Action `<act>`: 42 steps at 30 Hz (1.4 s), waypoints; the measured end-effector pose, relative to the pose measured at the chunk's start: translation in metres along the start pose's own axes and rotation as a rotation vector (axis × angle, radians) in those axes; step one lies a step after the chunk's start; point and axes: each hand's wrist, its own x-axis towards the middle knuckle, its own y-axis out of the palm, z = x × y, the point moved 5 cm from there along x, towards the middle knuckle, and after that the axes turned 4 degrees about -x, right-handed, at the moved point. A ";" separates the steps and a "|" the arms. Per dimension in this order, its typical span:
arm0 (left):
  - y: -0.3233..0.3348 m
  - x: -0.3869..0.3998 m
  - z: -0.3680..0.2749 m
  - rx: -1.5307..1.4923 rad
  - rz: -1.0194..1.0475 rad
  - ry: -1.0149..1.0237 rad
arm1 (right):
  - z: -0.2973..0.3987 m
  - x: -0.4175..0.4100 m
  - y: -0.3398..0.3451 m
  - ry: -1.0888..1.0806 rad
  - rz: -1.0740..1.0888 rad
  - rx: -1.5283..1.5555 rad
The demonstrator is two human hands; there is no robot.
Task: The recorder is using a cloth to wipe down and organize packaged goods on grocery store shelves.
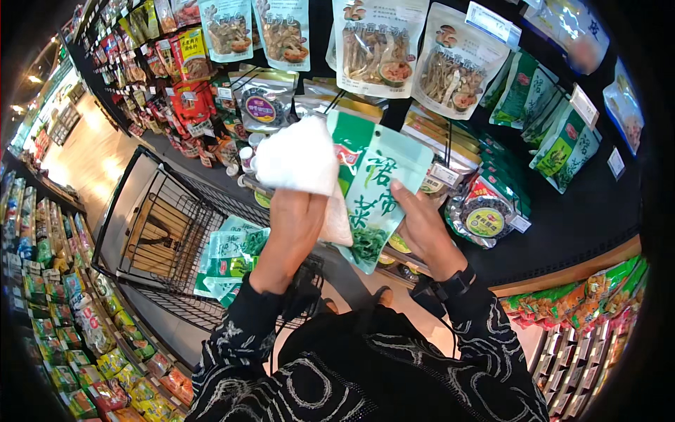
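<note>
My right hand (423, 224) grips a green and pale-mint pouch (375, 179) by its right edge, thumb on the front. The pouch bears large writing and a picture of leafy greens. In my left hand (298, 224) is a folded white cloth (299, 155), bunched over the fingers and hiding most of them. The cloth overlaps the pouch's left edge; a pinkish lower fold (337, 216) hangs beside it. Below and to the left, several similar green pouches (229, 258) lie in a black wire shopping cart (182, 221).
A dark display rack (553, 221) ahead holds hanging mushroom pouches (382, 47), silver round-label bags (482, 211) and more green pouches (567, 142) on hooks. Price tags (493, 24) stick out. Packed shelves (95, 316) line the left; snack bags (580, 290) sit at right.
</note>
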 end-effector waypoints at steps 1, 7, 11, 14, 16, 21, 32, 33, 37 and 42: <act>0.010 0.003 0.006 0.081 -0.031 0.043 | -0.006 -0.001 0.007 0.010 0.044 -0.048; 0.057 -0.010 -0.018 0.163 0.067 0.275 | -0.033 -0.008 0.011 0.005 0.140 -0.488; 0.075 -0.019 -0.047 0.200 0.194 0.389 | -0.047 -0.011 -0.017 -0.128 0.041 -0.738; 0.062 -0.006 -0.024 0.194 0.085 0.315 | -0.024 -0.022 0.003 0.007 0.048 -0.625; 0.046 0.008 0.002 0.213 0.028 0.222 | -0.019 -0.026 0.010 0.042 0.072 -0.506; 0.034 0.009 0.011 -0.181 0.124 -0.122 | -0.017 -0.024 -0.001 0.111 -0.014 -0.304; 0.051 -0.047 -0.003 -0.276 -0.113 0.109 | 0.003 -0.004 0.002 -0.087 -0.101 0.293; 0.051 -0.047 -0.006 -0.280 -0.113 0.110 | 0.003 -0.003 0.003 -0.088 -0.103 0.290; 0.063 -0.054 -0.029 0.082 -0.021 0.266 | -0.009 0.002 0.007 -0.140 -0.144 0.293; 0.068 -0.064 -0.041 0.199 0.092 0.368 | -0.015 -0.002 0.022 -0.049 -0.017 0.327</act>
